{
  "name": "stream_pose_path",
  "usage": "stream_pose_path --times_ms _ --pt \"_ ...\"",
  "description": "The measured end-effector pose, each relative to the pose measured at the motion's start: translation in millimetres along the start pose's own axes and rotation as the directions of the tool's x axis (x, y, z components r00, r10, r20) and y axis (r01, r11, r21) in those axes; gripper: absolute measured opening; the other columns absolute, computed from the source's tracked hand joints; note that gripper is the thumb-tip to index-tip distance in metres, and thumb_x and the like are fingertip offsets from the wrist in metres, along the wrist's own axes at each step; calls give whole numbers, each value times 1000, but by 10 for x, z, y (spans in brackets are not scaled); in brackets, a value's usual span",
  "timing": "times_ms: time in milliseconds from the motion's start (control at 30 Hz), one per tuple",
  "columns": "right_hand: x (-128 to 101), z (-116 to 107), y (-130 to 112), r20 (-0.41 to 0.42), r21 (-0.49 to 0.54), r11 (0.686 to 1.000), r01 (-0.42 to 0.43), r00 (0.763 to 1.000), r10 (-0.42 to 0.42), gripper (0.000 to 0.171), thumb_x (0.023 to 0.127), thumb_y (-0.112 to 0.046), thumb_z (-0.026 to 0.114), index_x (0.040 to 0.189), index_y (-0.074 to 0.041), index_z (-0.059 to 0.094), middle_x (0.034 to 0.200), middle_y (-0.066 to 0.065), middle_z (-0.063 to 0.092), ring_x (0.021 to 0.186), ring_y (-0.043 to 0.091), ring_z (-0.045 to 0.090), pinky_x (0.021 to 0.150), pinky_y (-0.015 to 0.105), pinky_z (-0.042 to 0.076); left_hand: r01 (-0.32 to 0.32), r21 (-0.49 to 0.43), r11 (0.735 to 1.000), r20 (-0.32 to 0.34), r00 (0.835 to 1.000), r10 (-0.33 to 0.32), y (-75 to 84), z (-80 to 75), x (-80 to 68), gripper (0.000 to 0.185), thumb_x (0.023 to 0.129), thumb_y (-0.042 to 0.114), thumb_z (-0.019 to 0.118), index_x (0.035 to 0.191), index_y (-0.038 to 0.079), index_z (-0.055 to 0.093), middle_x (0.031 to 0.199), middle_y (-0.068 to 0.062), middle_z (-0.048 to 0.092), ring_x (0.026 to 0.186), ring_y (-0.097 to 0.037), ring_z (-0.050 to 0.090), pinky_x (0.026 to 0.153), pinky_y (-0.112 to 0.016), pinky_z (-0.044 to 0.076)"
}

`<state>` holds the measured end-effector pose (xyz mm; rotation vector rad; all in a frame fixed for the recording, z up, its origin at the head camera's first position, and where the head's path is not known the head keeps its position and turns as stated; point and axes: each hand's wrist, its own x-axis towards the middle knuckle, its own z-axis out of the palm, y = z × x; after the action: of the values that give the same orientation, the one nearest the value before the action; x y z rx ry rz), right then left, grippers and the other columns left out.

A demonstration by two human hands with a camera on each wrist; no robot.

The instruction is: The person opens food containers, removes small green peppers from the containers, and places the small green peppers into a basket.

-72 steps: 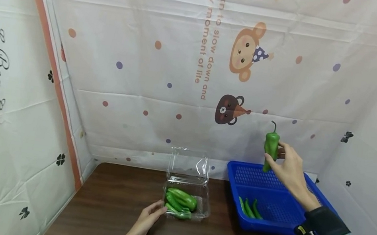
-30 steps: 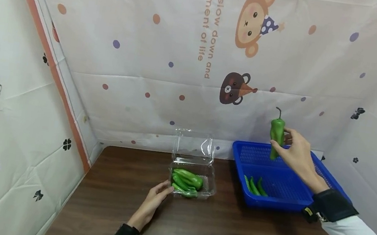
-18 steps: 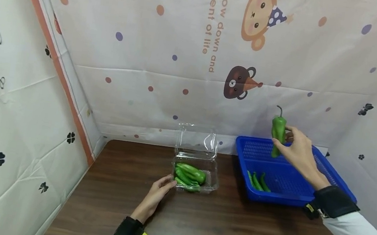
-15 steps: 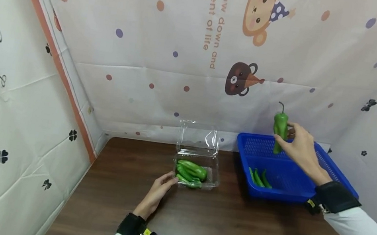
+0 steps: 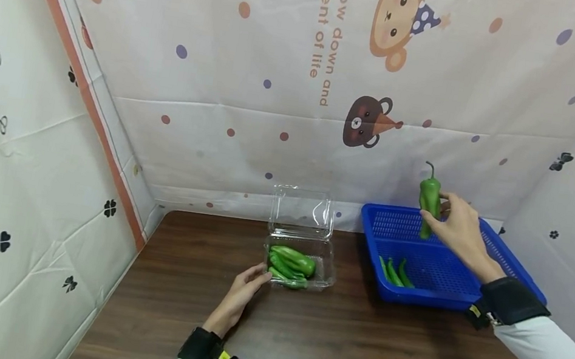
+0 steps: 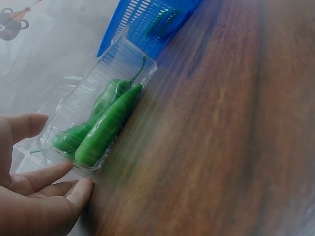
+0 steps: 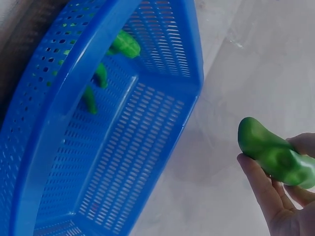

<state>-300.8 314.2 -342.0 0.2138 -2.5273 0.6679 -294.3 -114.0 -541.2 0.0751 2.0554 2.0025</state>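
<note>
My right hand (image 5: 459, 229) pinches a green pepper (image 5: 430, 201) between thumb and fingers, upright with its curved stem on top, above the blue basket (image 5: 393, 292). In the right wrist view the pepper's smooth lower end (image 7: 275, 152) sticks out past the fingers. A clear plastic clamshell box (image 5: 327, 268) stands on the table with its lid raised at the back, several green peppers (image 5: 293, 260) lying inside. At its front left corner, my left hand (image 5: 240, 295) touches the box with loosely extended fingers; the left wrist view shows the fingertips (image 6: 82, 189) right at the box's end.
Several slender green peppers (image 5: 394, 272) lie at the left side of the blue basket. The brown wooden table (image 5: 329, 351) reaches back to a printed cloth wall (image 5: 202, 155), with more cloth on both sides.
The head view has tilted down, so the table and basket sit higher in it. My right hand still holds the pepper over the basket; my left hand stays at the box corner.
</note>
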Motion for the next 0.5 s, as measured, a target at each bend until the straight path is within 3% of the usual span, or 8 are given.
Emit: stream_pose_path --times_ms 133,500 --pt "-2 7 5 7 0 1000 1 1000 -1 57 97 -13 69 139 17 47 101 36 63 88 49 66 70 58 56 3 3 1000 2 1000 -3 0 -12 -15 70 102 42 62 157 5 39 163 -23 35 151 -44 31 123 -59 32" --pt "-15 17 101 13 -26 1000 0 1000 0 54 96 -11 70 138 16 48 93 33 67 78 42 68 59 31 50 3 -3 1000 -5 1000 -3 4 -4 -20 69 102 41 61 156 3 40 162 -23 37 149 -43 36 122 -58 34"
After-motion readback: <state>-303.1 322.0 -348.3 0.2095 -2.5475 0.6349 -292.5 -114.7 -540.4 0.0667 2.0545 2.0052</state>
